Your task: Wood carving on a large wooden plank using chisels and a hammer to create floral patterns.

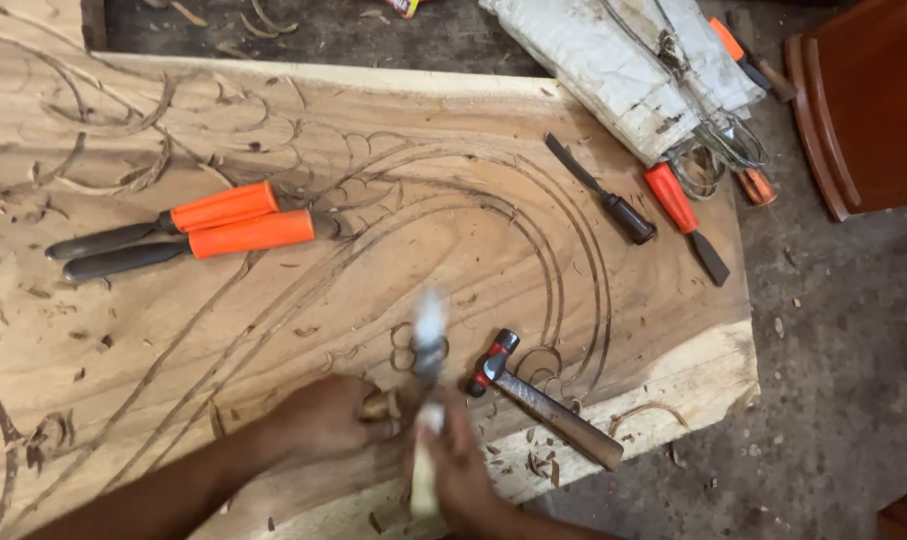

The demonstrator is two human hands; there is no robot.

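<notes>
1. The person bends over a broad pale wooden slab (373,130) scored with sweeping curved lines, working close to its near edge.
2. The left hand (323,420) is closed around a small chisel-like tool with a pale wooden handle (383,405), its tip set against the wood where the carved curves run together.
3. The right hand (458,470) is wrapped around a light-coloured mallet (428,350), which shows only as a blur above the tool; it looks to be in mid-swing.
4. To do this well, I judge that the tool should be kept steady on the drawn line and tilted low, so that each tap lifts a thin chip rather than digging in.
5. Short, even taps would suit the tight curl here; a hard blow could split the grain across the line.
6. The left fingers (358,408) sit just beside the struck end, so the mallet has to land square.
7. A steel hammer with a red and black neck and a brown handle (543,400) lies just to the right of the hands, near the near-right corner.
8. Two orange-handled chisels (193,232) lie side by side towards the left edge, well apart from the work.
9. Wood chips (538,462) lie about the near edge and could be brushed off the line.
</notes>
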